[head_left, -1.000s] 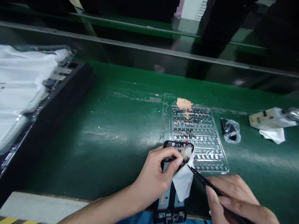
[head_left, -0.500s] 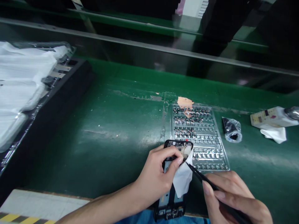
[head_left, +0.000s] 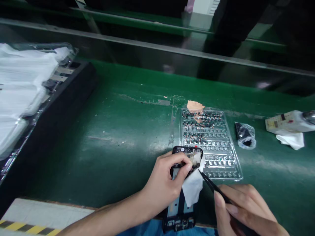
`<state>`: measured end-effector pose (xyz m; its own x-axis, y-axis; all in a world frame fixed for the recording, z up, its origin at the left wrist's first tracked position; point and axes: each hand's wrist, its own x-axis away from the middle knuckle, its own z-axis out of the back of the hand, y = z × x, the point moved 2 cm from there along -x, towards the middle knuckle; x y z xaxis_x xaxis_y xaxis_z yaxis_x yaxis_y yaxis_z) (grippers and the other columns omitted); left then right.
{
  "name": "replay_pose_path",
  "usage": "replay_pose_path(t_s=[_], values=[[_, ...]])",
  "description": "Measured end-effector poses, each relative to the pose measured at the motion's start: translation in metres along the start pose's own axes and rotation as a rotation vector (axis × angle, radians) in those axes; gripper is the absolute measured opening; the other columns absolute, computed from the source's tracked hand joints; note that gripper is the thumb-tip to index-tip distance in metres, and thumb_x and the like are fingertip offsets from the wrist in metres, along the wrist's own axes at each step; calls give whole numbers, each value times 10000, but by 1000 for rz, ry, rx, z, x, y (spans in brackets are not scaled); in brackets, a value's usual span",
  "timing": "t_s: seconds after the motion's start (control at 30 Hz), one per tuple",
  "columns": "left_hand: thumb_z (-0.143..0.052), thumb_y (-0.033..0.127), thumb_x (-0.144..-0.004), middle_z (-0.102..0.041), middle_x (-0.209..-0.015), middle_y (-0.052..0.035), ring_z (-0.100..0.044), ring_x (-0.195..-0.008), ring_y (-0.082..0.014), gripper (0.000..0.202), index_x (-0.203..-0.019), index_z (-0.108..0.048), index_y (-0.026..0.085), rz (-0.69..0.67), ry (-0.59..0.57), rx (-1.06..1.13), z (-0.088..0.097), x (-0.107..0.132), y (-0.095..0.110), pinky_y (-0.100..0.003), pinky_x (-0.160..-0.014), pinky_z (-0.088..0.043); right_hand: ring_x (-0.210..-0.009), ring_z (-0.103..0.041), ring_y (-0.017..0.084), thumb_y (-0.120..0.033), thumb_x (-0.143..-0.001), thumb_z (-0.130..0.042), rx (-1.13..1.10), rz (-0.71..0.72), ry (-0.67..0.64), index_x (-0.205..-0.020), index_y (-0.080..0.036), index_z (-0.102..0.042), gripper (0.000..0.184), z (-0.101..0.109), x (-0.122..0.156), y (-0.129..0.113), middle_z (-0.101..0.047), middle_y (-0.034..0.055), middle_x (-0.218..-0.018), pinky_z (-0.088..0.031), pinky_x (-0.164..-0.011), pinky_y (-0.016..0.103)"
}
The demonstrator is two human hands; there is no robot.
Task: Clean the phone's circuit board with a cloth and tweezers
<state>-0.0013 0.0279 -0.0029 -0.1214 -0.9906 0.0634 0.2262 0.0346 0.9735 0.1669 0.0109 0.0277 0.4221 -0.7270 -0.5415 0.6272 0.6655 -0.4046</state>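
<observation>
Phone frame, black, round-cornered, is held by the left hand, finger and thumb pinched; white cloth drapes across it. The right hand grips slim black tweezers. Beyond both, a clear ridged tray holds tiny parts.

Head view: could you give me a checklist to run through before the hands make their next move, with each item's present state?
1. Black tweezers held in the right hand: ok.
2. Tweezer tips in contact with the white sheet: cannot tell; they are at its edge, too small to judge.
3. White sheet clear of the opened phone: not ok; it lies across part of its right side.
4. Left hand at the phone's upper part: ok; what its pinched fingertips hold is hidden.
5. Small parts seated properly in the clear tray: cannot tell; too small.
</observation>
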Motion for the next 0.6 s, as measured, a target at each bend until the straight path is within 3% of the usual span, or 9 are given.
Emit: replay_pose_path(t_s=[0.27, 0.47, 0.6], values=[[-488, 149, -827, -522, -613, 36, -460, -609, -87, 174, -664, -549, 150, 3, 14, 21, 1, -1, -1, -199, -596, -334, -518, -595, 119, -162, -767, -627, 29, -186, 39, -879, -221, -581, 134, -1, 6, -2, -666, -10, -654, -457, -468, 230], [-491, 144, -821, -518, -606, 38, -460, -599, -83, 177, -651, -537, 151, -10, 2, 29, 1, -2, 1, -199, -595, -331, -497, -568, 106, -143, -738, -655, 44, -107, 38, -808, -209, -568, 129, -3, 4, -1, -651, -12, -651, -431, -468, 233], [-491, 140, -822, -526, -610, 39, -466, -603, -83, 176, -652, -535, 152, -6, 6, 41, 2, -1, 0, -197, -597, -331, -506, -554, 119, -131, -745, -645, 23, -273, 86, -779, -227, -588, 116, 4, 22, 14, -643, -15, -678, -412, -481, 260]])
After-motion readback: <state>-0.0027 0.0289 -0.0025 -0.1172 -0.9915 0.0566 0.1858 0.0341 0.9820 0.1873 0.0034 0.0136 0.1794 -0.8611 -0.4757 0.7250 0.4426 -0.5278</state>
